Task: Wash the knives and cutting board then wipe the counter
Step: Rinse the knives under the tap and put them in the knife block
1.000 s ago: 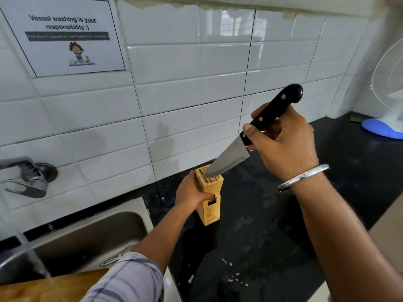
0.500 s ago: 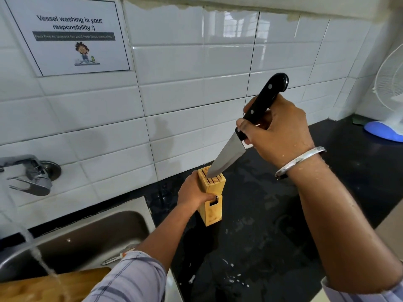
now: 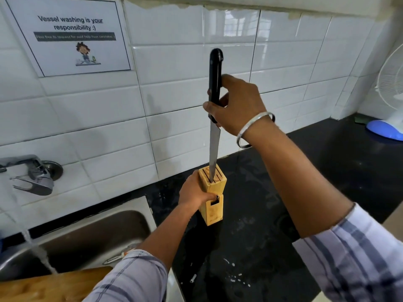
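Note:
My right hand [image 3: 237,105] grips the black handle of a large knife [image 3: 214,147], held upright with its tip just inside a slot of the wooden knife block [image 3: 212,199]. My left hand [image 3: 194,192] holds the block from its left side on the black counter [image 3: 305,192]. A wooden cutting board [image 3: 43,284] lies across the sink [image 3: 91,232] at the lower left, under the running water. Another utensil lies in the sink, partly hidden by my left sleeve.
A tap [image 3: 32,175] on the tiled wall runs water into the sink. White specks [image 3: 235,275] dot the wet counter near its front edge. A fan with a blue base [image 3: 383,129] stands at the far right. A paper notice [image 3: 74,38] hangs on the wall.
My right hand turned the knife from slanted to upright and lowered its tip into a slot of the block. My left hand stayed on the block.

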`<state>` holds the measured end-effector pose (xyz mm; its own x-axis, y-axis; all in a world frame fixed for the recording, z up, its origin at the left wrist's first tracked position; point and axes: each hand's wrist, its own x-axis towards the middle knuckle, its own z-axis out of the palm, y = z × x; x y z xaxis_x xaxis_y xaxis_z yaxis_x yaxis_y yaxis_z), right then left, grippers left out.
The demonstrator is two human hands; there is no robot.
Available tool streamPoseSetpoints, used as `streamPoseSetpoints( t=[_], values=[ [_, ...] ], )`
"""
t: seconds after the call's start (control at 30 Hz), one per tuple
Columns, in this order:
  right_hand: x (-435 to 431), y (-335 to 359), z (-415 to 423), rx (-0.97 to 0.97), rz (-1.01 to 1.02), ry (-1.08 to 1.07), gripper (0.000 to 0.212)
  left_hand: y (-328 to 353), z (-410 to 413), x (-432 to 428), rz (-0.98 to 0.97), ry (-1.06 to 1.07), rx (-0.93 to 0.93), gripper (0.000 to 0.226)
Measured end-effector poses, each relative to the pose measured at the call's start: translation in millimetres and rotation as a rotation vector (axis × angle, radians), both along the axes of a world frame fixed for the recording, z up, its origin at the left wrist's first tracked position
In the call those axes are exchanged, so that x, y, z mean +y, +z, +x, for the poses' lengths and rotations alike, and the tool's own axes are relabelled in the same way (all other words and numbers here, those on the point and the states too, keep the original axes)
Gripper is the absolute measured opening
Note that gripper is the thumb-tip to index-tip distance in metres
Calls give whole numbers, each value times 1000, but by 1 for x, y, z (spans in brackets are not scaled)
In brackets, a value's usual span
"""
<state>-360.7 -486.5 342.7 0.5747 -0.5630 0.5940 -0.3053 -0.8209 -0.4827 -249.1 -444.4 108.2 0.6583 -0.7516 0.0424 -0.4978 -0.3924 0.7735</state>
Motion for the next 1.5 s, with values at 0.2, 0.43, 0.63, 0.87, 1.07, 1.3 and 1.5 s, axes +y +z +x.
streamPoseSetpoints(
  t=[0.2,0.43,0.63,0.87,1.07,1.3,1.5],
  values=[
    [-8,7,6,0,-1,26,23,-2,2,-1,-1,-6,-4,73],
    [-12,-8,9,13,1,44,22,-4,3,-2,-15,-7,-4,72],
    [-14,-46,14,112,165,100,19,-6,3,-1,-44,-12,-3,69],
    [-24,-121,22,358,285,31,26,-10,6,0,-58,-26,5,71],
    [-5,-153,25,142,311,-115,68,-26,1,24,-71,-10,67,103],
    [127,-214,40,-458,-9,92,28,-101,-10,155,-60,225,203,33],
    [190,-312,119,1051,247,461,32,-147,20,260,167,563,834,10]
  ],
)
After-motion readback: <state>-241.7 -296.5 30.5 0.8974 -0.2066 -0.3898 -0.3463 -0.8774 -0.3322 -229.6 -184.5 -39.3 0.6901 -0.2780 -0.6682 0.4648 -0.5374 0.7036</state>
